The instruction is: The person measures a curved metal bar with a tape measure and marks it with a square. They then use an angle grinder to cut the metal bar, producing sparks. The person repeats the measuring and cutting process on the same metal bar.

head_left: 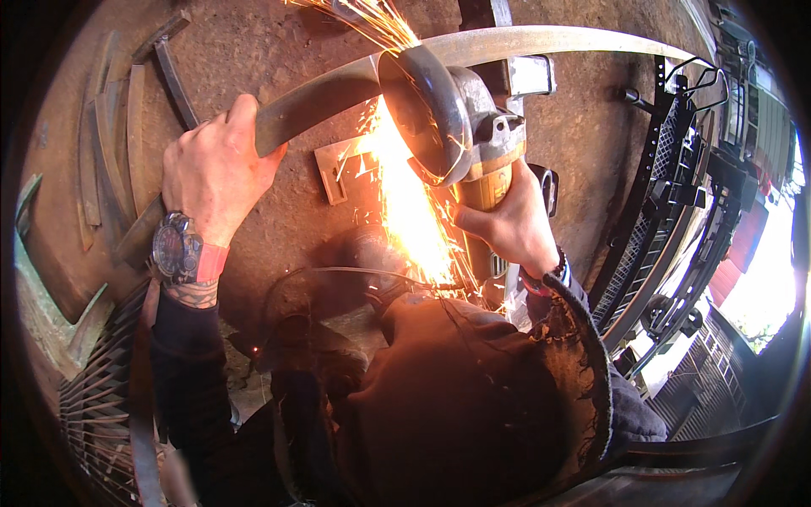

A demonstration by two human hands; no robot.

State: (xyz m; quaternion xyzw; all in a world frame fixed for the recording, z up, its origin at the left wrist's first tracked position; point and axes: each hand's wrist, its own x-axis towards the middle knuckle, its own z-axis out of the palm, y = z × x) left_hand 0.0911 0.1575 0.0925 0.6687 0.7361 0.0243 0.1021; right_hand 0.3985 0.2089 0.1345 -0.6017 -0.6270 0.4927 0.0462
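Observation:
My left hand (215,173), with a watch on its wrist, is wrapped round the left end of a long flat metal bar (317,106). The bar stretches across the upper view to the far right. My right hand (515,224) grips the yellow body of an angle grinder (492,188). The grinder's disc, under a dark round guard (435,106), meets the bar right of my left hand. A bright stream of sparks (410,211) pours down toward me, and more fly off above the guard. A metal support stands beneath the bar behind the grinder.
Several metal strips (106,144) lie on the ground at the left. Black metal frames with mesh (646,186) line the right side. A fan of thin metal bars (93,406) is at the lower left. A small rectangular metal piece (329,182) lies beyond the sparks.

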